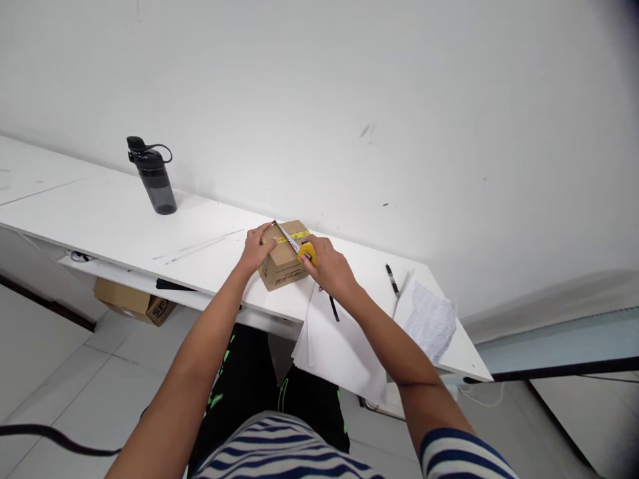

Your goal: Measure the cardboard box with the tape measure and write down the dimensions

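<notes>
A small cardboard box [278, 271] sits on the white desk [124, 226] near its front edge. My left hand [255, 247] rests on the box's left top edge, fingers pinching the end of a tape blade [285, 236] stretched diagonally across the lid. My right hand [327, 265] is closed around the yellow tape measure case [307, 251] at the box's right side.
A dark water bottle [154, 175] stands at the back left. White paper sheets [334, 339] hang over the desk's front edge, with a black pen [333, 307] on them. Another pen [392, 280] and a crumpled tissue [432, 319] lie to the right. A carton [130, 301] sits on the floor.
</notes>
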The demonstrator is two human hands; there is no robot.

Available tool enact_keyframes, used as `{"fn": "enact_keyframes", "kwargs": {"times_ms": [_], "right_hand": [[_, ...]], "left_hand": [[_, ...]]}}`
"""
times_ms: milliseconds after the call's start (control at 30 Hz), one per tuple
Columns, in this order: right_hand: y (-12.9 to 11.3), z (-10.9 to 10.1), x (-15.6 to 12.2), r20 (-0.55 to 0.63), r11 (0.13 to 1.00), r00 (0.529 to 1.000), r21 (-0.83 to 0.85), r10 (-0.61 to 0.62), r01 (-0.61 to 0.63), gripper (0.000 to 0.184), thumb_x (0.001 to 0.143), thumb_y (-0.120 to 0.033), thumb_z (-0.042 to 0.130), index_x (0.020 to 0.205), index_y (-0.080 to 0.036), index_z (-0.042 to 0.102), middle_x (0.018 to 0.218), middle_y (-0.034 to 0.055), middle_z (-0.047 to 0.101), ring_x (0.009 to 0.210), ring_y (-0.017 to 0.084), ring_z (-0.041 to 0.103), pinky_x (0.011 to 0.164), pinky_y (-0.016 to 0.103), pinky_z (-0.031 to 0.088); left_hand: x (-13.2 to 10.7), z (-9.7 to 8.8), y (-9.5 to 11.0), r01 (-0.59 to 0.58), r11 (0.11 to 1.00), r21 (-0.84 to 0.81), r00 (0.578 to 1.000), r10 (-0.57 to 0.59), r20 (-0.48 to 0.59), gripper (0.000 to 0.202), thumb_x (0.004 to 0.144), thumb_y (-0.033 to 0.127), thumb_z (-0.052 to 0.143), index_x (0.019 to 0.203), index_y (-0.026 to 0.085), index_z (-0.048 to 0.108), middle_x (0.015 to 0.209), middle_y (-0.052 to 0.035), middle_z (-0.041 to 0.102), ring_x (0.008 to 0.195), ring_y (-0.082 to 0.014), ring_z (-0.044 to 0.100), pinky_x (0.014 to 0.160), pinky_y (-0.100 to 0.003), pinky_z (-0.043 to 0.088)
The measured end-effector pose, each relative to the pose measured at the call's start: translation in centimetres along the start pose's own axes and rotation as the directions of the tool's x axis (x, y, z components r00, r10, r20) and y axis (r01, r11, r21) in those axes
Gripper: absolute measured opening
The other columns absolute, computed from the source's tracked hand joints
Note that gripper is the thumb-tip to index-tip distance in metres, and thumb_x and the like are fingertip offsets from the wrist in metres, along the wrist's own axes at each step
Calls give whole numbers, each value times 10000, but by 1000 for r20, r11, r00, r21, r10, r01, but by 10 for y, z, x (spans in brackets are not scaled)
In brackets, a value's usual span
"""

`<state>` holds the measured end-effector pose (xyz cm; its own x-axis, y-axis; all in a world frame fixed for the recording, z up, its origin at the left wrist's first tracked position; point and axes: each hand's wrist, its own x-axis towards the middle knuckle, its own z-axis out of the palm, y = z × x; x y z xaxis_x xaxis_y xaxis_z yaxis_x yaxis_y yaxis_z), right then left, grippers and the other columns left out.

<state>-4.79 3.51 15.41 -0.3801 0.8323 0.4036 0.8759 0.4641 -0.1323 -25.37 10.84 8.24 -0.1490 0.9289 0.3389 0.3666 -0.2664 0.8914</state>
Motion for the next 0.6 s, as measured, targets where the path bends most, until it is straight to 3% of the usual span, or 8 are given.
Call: {"fn": "enact_keyframes", "kwargs": {"times_ms": [333, 600], "right_hand": [[-1, -1, 11, -9, 998, 1000, 62, 8, -8, 480, 940, -376, 462, 1375, -184, 395, 1258, 150, 564, 946, 281, 639, 711, 377, 527], [-9, 39, 82, -85, 950, 996, 312, 3, 24, 468, 912, -376, 470, 1337, -187, 418, 1290, 157, 529, 1037, 290, 605, 855, 441, 506]], "left_hand": [[-2, 0, -2, 22, 999, -34, 1000, -23, -1, 558, 810, 361, 607, 1358, 298, 525, 1209, -84, 462, 1258, -277, 449, 1127, -451, 324], [-5, -1, -3, 54, 993, -105, 998, -55, -5, 750, 795, 396, 645, 1483, 284, 367, 1287, -109, 448, 1271, -291, 443, 1105, -465, 342]]}}
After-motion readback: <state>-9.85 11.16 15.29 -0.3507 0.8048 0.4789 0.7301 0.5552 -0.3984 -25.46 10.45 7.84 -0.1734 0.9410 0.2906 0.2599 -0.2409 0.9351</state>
